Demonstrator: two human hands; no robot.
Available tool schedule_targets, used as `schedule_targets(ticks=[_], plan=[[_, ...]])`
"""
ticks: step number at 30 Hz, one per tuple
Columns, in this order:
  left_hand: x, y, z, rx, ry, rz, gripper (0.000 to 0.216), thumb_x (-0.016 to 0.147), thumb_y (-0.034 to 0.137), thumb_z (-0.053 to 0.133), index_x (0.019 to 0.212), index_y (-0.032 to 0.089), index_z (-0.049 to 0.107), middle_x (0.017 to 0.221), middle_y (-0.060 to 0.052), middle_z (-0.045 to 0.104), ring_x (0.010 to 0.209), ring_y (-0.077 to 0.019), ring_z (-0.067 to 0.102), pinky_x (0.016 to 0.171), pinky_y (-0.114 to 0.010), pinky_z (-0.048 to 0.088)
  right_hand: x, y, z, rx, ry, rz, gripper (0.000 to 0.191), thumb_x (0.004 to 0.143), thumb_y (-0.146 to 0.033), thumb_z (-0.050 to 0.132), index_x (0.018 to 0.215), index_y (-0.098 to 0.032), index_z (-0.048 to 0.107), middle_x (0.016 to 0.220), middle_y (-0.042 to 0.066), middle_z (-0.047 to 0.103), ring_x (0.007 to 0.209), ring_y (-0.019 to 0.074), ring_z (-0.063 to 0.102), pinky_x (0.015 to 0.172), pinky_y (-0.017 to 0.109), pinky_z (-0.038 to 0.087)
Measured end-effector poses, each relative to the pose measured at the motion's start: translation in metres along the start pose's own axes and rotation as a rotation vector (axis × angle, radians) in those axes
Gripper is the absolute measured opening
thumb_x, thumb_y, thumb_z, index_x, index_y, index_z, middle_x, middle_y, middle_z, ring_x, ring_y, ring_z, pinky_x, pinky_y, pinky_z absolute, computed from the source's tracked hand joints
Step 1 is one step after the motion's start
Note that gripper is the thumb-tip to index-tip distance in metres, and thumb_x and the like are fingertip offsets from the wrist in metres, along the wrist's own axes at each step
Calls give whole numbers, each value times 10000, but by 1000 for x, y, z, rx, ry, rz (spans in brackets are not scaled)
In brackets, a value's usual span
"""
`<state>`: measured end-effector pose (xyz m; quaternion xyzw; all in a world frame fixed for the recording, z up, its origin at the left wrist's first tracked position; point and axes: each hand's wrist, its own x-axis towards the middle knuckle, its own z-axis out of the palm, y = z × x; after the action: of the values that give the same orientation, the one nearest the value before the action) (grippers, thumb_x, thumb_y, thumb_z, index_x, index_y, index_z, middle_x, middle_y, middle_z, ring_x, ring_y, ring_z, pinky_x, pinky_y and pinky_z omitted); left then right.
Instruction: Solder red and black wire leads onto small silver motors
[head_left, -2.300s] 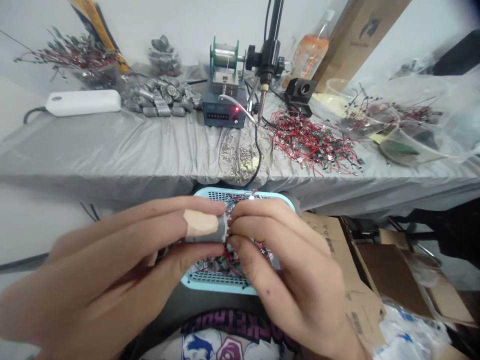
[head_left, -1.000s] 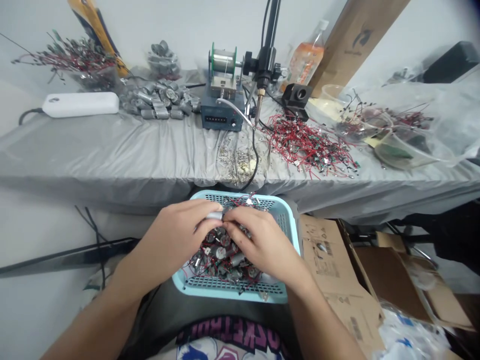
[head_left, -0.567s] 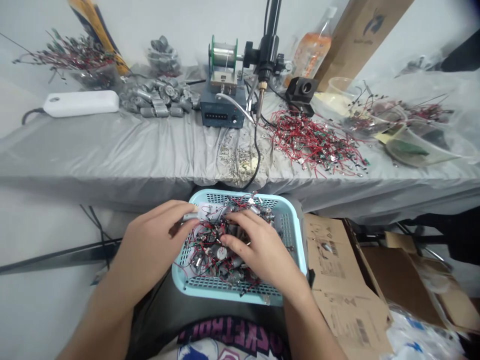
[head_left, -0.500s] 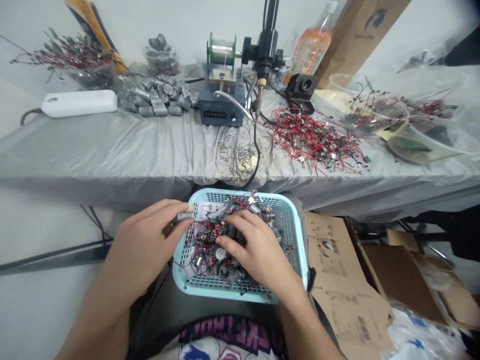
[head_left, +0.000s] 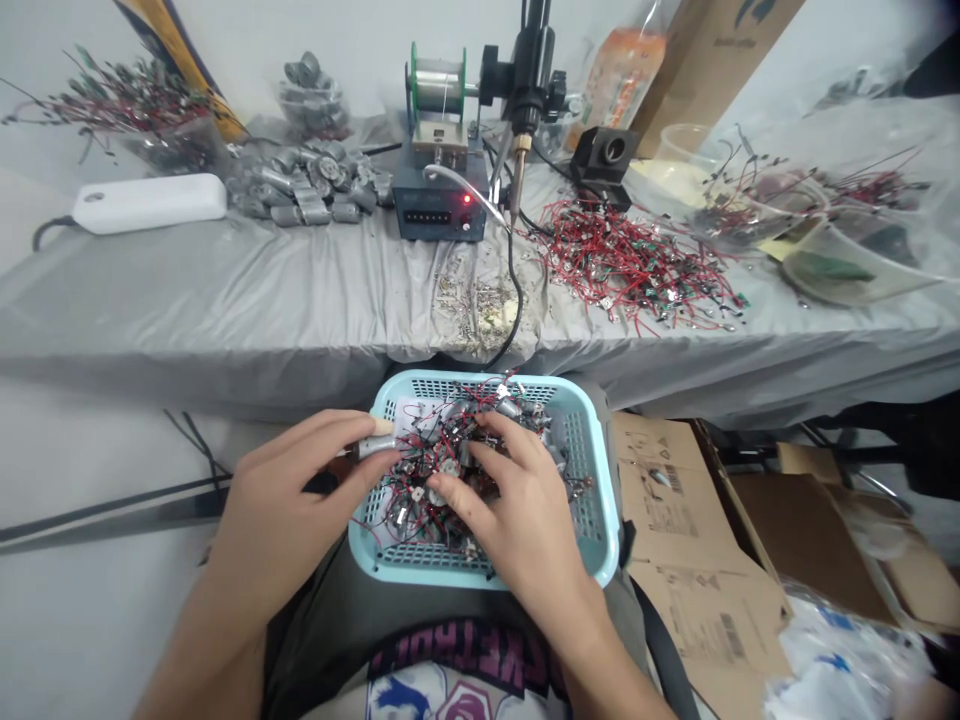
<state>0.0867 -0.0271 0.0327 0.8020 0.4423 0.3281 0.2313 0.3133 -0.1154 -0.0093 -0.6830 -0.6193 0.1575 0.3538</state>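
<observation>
Pinching a small silver DC motor [head_left: 373, 447] by its smooth metal can, our left hand [head_left: 289, 495] closes its grip over the left side of a light-blue plastic basket [head_left: 601, 545], a tan plaster [head_left: 385, 427] on one fingertip. Our right hand [head_left: 521, 515] stays open, fingers splayed and resting on a heap of wired motors [head_left: 439, 490] tangled in thin red and black leads. The cans look stiff, fairly light and a little slippery, so we judge the body the safest place to hold; the fine leads and small solder tabs look fragile. Beyond, on a table [head_left: 187, 300] under creased grey plastic sheeting, stand a soldering station [head_left: 431, 215] and soldering iron [head_left: 516, 185] at top centre, with loose red-wired parts [head_left: 634, 265] to the right and bare motors [head_left: 300, 190] at upper left.
</observation>
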Motion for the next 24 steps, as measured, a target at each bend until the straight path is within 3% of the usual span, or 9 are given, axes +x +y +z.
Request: schedule_targets(ticks=[2, 4, 7, 15, 19, 24], plan=[[-3, 1, 2, -20, 13, -7, 94, 1111, 407, 808, 1135, 330, 856, 1158, 36, 878, 972, -174, 832, 827, -249, 658, -3, -2, 7, 39, 52, -9, 378, 1105, -520, 828, 1083, -149, 899, 1532, 216, 763, 1379, 466, 718, 1145, 699, 601], [-5, 1, 1, -35, 40, -38, 76, 1099, 401, 824, 1129, 337, 854, 1162, 52, 874, 984, -156, 825, 864, -234, 655, -3, -4, 12, 106, 74, -24, 254, 1143, -372, 771, 1039, -176, 894, 1451, 180, 793, 1339, 409, 744, 1136, 641, 618], [-9, 0, -3, -36, 76, -48, 44, 1098, 378, 825, 1129, 358, 849, 1176, 75, 872, 1004, -140, 820, 909, -220, 654, -1, -3, 15, 192, 87, -20, 232, 1145, -258, 710, 996, -195, 875, 1331, 144, 812, 1265, 333, 784, 1104, 553, 642], [-16, -12, -9, -57, -2, 19, 78, 1136, 333, 780, 1173, 354, 846, 1216, 64, 863, 1099, -136, 821, 1076, -227, 618, 3, 3, 9, 412, 97, 28, 197, 1096, -257, 764, 942, -225, 883, 1225, 100, 778, 1126, 218, 823, 1006, 376, 686], [-17, -9, -7, -81, -18, 49, 110, 1150, 289, 759, 1179, 352, 845, 1233, 66, 865, 1117, -126, 826, 1085, -212, 622, 4, 3, 9, 447, 127, 57, 172, 1049, -246, 775, 918, -217, 883, 1194, 102, 759, 1078, 209, 808, 971, 366, 684], [-16, -5, -7, -89, -39, 82, 153, 1163, 245, 730, 1189, 346, 841, 1235, 66, 862, 1119, -118, 825, 1095, -201, 620, 6, 1, 10, 446, 163, 72, 107, 995, -221, 805, 924, -225, 884, 1163, 92, 735, 1114, 223, 780, 1035, 403, 669]])
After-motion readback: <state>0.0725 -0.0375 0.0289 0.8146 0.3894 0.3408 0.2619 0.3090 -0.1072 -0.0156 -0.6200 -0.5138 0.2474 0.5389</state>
